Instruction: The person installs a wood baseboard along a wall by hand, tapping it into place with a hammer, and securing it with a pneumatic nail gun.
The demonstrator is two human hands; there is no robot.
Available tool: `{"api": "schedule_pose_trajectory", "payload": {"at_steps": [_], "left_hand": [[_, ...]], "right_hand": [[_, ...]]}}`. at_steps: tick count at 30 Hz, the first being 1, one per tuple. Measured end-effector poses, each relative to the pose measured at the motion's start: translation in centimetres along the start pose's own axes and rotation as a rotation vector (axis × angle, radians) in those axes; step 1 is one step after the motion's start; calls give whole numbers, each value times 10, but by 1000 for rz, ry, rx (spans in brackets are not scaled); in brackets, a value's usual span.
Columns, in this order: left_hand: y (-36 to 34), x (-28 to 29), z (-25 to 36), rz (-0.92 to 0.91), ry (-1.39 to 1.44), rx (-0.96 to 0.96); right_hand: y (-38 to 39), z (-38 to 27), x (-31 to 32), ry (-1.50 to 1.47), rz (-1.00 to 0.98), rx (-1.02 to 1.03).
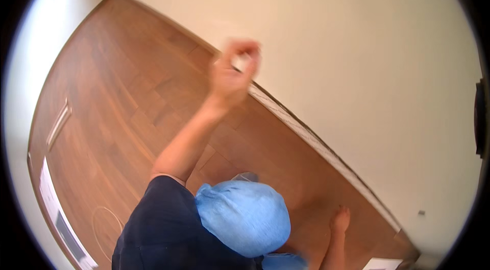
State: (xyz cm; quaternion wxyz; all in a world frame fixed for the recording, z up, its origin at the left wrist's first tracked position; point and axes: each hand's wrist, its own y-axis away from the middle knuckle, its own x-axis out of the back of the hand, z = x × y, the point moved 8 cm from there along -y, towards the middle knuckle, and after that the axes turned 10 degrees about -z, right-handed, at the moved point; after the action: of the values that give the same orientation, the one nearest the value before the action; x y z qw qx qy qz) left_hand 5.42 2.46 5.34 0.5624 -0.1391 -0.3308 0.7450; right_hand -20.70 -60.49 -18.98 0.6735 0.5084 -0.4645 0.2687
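Observation:
My left hand [237,73] is raised at the lower edge of a pale wall, blurred by motion. Its thumb and fingers curl together in a pinch; a small dark sliver shows beside the palm, too smeared to name. From near this hand a white strip [311,139] with faint marks runs along the foot of the wall toward the lower right. Low on the right, my right hand [340,218] is over the wooden floor, its fingers curled in and nothing visible in them. A knee in light blue cloth [245,216] rises between my arms.
The pale wall [357,65] borders the brown wood floor [132,76]. On the left lie a narrow light-framed piece [58,124], a white-and-dark flat item [64,224] and a thin loop [106,209]. A white flat thing [383,264] sits at the lower right.

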Motion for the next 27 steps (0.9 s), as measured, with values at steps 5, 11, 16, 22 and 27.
{"api": "schedule_pose_trajectory", "payload": {"at_steps": [5, 11, 16, 22, 27], "left_hand": [[192, -37, -231, -109, 76, 906], [202, -16, -302, -177, 30, 1068], [165, -22, -304, 2, 235, 1234], [125, -17, -315, 20, 15, 1013], [98, -32, -307, -101, -94, 1053]], "right_hand": [[-104, -119, 30, 202, 100, 420], [-159, -190, 27, 369, 47, 545], [-164, -180, 46, 295, 48, 665], [-171, -178, 48, 305, -35, 762], [-188, -167, 54, 182, -29, 764]]}}
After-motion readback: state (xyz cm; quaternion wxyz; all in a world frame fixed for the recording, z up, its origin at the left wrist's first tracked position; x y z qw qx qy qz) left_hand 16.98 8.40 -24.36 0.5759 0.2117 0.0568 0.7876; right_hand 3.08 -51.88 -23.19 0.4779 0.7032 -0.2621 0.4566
